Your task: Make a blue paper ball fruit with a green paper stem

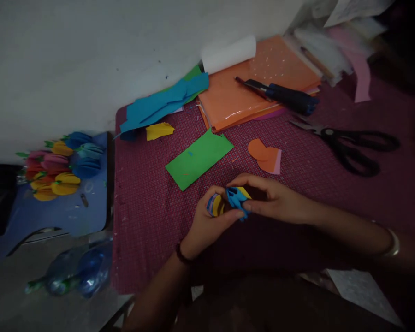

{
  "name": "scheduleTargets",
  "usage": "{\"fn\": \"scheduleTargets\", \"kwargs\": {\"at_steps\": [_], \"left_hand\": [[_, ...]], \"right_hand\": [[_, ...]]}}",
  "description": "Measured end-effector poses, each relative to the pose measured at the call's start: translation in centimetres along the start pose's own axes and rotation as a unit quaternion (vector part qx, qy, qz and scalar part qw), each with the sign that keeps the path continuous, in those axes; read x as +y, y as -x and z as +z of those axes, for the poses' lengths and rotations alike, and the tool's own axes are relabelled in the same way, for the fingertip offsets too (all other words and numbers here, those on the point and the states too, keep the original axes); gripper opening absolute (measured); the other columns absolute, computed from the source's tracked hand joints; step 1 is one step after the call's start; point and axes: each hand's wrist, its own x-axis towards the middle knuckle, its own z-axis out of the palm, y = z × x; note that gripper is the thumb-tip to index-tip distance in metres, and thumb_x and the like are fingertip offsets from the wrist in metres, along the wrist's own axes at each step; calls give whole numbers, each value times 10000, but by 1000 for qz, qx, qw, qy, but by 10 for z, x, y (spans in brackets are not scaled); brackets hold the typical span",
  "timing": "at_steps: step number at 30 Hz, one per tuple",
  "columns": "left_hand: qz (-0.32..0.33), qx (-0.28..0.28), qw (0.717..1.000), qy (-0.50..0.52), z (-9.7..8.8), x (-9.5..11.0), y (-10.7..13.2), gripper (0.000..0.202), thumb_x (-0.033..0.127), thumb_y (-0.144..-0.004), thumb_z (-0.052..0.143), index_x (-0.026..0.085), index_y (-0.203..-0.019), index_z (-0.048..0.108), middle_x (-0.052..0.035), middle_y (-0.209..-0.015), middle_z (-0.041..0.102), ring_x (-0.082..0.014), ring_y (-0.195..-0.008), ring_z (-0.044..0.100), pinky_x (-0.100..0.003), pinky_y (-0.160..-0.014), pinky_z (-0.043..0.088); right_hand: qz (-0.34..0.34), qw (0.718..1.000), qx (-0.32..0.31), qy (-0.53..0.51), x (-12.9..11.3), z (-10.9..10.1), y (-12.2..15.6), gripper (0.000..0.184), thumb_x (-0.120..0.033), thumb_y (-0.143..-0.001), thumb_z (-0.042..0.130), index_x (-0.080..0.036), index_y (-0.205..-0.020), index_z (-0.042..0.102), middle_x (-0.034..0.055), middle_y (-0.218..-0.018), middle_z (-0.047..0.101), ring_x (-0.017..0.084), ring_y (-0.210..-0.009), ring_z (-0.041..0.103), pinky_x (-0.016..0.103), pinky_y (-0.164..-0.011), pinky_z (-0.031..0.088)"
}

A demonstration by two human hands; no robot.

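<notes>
Close together over the near part of the table, my left hand (210, 216) and my right hand (269, 196) both grip small pieces of coloured paper. Between my fingertips is a folded blue paper piece (236, 198), with a bit of yellow paper (244, 192) behind it on the right. Curved yellow and blue-violet paper pieces (216, 205) sit inside the curl of my left hand. Past my hands lies a green paper rectangle (197, 161). Orange paper circles (264, 156) lie beside it, over a pink scrap. Which fingers pinch which layer is partly hidden.
Black-handled scissors (349, 143) lie open at right. A dark cutter (280, 94) rests on an orange folder (242, 108) beside a white roll (230, 54). Blue paper strips (162, 103) and a yellow scrap (159, 131) lie at the back left. Paper pumpkin-like ornaments (65, 161) stand on a blue surface (93, 203).
</notes>
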Motion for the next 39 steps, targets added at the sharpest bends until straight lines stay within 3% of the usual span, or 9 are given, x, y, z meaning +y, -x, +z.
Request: {"fn": "scheduleTargets", "kwargs": {"at_steps": [5, 9, 14, 20, 26, 29, 33, 36, 39], "left_hand": [[64, 41, 997, -2, 2, -4, -1, 356, 252, -643, 800, 212, -883, 540, 48, -674, 548, -89, -574, 477, -217, -552, 381], [108, 89, 990, 4, 6, -6, -4, 442, 230, -636, 806, 227, -1019, 586, 26, -730, 572, -92, -600, 509, -213, -537, 381], [130, 89, 987, -22, 5, -12, -10, 303, 311, -712, 755, 207, -953, 604, 47, -638, 533, -61, -483, 449, -208, -454, 344], [103, 71, 991, 46, -1, -15, -14, 279, 387, -746, 711, 208, -869, 536, 86, -523, 444, -56, -423, 386, -187, -402, 307], [-13, -15, 980, 198, 1, -2, -5, 285, 312, -710, 726, 182, -801, 489, 58, -594, 471, -34, -455, 397, -158, -412, 267], [-20, -32, 971, 234, -1, 1, -2, 258, 283, -723, 704, 176, -779, 476, 53, -601, 457, -31, -456, 390, -156, -414, 253], [-14, -29, 971, 237, -4, 1, -4, 235, 268, -726, 686, 180, -773, 473, 51, -595, 452, -43, -459, 402, -159, -412, 251], [-4, 12, 980, 201, -1, -1, -6, 229, 303, -742, 671, 178, -791, 485, 50, -594, 461, -53, -460, 415, -165, -412, 273], [71, 89, 984, 134, 1, -3, -8, 221, 332, -762, 651, 181, -803, 494, 59, -599, 456, -53, -452, 408, -172, -407, 293]], "right_hand": [[3, 1000, -8, -20, 3, 3, 2, 468, -281, -784, 693, -217, -1194, 476, 55, -1167, 581, 178, -1095, 574, 338, -931, 485], [-12, 1000, -5, -4, 4, 7, 2, 522, -280, -739, 725, -223, -1189, 468, 59, -1197, 578, 194, -1119, 563, 365, -962, 470], [-31, 998, -12, 60, 7, 6, -2, 500, -261, -728, 717, -196, -1174, 501, 46, -1116, 604, 182, -1020, 585, 359, -912, 490], [11, 998, -22, -50, 12, 3, -6, 356, -404, -804, 660, -167, -1049, 559, 13, -916, 614, 126, -801, 621, 296, -726, 564], [-20, 994, -16, -104, 11, 2, -2, 488, -615, -830, 537, -156, -991, 566, 60, -888, 656, 143, -757, 656, 279, -656, 578], [-77, 996, -26, -48, 9, 2, 0, 484, -600, -863, 496, -156, -1042, 565, 70, -954, 645, 142, -821, 643, 283, -714, 566], [-160, 986, -9, 41, 11, 5, -6, 412, -461, -815, 630, -165, -1091, 554, 42, -976, 631, 137, -842, 605, 266, -725, 519], [-181, 972, 79, 127, 16, 7, -11, 254, -382, -812, 606, -154, -923, 585, 14, -843, 610, 125, -749, 550, 256, -683, 463], [-148, 954, 146, 216, 18, 5, -13, 217, -345, -837, 517, -159, -727, 544, -18, -655, 506, 108, -606, 458, 233, -566, 372]]}}
